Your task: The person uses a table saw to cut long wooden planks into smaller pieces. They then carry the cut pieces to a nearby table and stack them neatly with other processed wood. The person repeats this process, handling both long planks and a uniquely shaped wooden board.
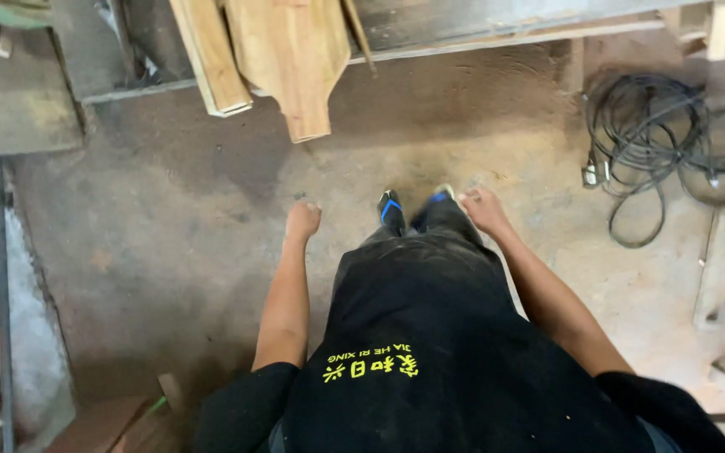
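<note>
– Two hands are showing on my feed, and both are hanging empty; the left hand [302,220] is curling loosely shut on nothing, and the right hand [484,210] is dangling with its fingers slack.

– What are they nearest to?

– I'm seeing the shoes [390,205] just between them, on the dusty floor [169,235]; the wooden planks [291,59] are jutting out over the floor well ahead, apart from both hands; a black cable coil [673,126] is lying off to the right.

– Which step are you reading?

– I'm judging this as a pause between holds; nothing is being gripped or touched.

– And reaching the planks?

– I'm thinking that would call for a step forward and both arms lifting; the broad plank is looking like a two-handed hold, though I'm not able to tell how it is resting at its far end.
</note>
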